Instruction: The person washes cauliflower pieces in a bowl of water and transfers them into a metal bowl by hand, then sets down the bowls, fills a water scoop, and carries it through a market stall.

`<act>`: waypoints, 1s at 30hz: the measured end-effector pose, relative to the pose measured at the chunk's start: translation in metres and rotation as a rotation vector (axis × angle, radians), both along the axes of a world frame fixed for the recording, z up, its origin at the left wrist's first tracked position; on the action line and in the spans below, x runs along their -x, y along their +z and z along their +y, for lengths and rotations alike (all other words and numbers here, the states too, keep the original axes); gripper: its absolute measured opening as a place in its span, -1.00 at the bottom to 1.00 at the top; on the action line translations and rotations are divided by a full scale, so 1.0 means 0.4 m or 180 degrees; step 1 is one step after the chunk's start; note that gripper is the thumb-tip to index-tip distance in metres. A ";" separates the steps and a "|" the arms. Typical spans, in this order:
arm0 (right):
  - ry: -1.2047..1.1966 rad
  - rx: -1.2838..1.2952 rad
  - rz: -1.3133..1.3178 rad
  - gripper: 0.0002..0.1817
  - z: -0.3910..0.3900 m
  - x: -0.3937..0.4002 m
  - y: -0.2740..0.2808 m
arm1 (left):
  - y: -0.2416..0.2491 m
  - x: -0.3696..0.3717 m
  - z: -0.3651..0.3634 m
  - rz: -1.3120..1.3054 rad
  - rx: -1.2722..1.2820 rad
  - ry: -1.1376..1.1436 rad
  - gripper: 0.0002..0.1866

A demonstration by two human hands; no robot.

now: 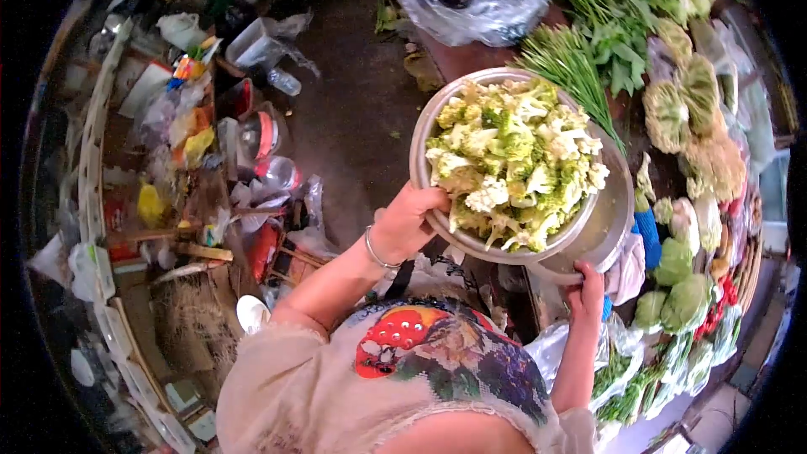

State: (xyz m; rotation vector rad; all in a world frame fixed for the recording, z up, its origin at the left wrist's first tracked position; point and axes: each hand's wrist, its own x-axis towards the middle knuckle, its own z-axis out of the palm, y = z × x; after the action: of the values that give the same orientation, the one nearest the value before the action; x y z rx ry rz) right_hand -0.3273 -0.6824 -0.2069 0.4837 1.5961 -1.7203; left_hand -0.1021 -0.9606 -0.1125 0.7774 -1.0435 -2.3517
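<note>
My left hand (410, 220) is closed on the left rim of a round metal basin (418, 147), thumb over the edge. Broccoli and cauliflower florets (517, 164) fill the basin in a heap. Partly under it on the right is a second metal basin (618, 202), its inside only partly visible. My right hand (586, 287) grips the near rim of this second basin. A silver bangle (378, 250) circles my left wrist.
Beyond the basins lie green stalks (565, 67) and a clear plastic bag (496, 8) with eggplants. Cabbages (685, 303) and other vegetables line the right side. On the left, a cluttered shelf (160, 235) holds bags and plastic jars (261, 134).
</note>
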 end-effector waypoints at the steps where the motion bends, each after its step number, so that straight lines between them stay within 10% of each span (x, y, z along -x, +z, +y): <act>1: 0.0045 -0.0006 0.0004 -0.76 0.013 0.000 0.000 | -0.002 0.014 0.007 -0.0023 0.0034 0.0030 -0.84; 4: 0.0046 -0.0111 0.0120 -0.71 -0.019 -0.044 0.026 | -0.028 -0.042 -0.082 -0.0006 0.0033 -0.0024 -0.91; 8: -0.0072 -0.0600 0.0319 -0.61 -0.114 -0.123 0.151 | -0.013 -0.091 -0.210 -0.0368 0.3248 -0.0011 -0.84; 11: 0.0130 -0.0408 0.0465 -0.61 -0.184 -0.187 0.209 | 0.024 -0.146 -0.284 -0.0604 0.3494 0.0135 -0.83; 14: 0.0154 -0.0255 0.0406 -0.77 -0.246 -0.250 0.231 | 0.012 -0.223 -0.366 -0.0549 0.2223 0.0435 -0.85; 16: 0.0406 -0.0552 0.0196 -0.77 -0.310 -0.289 0.251 | 0.107 -0.226 -0.420 -0.0070 -0.0860 0.0941 -0.82; 26: 0.1735 0.0199 -0.0174 -0.63 -0.827 -0.437 0.120 | 0.048 -0.547 -0.713 -0.0137 0.0063 0.1832 -0.82; 30: 0.2156 0.0331 -0.0189 -0.63 -1.076 -0.459 0.057 | 0.012 -0.635 -0.842 0.0343 -0.0617 0.2038 -0.53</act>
State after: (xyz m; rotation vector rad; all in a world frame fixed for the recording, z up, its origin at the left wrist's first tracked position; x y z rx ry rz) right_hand -0.1438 -1.1126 -0.1841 -0.0652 1.3994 -1.2435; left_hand 0.1518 -1.2973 -0.1078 0.8830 -0.4290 -1.9194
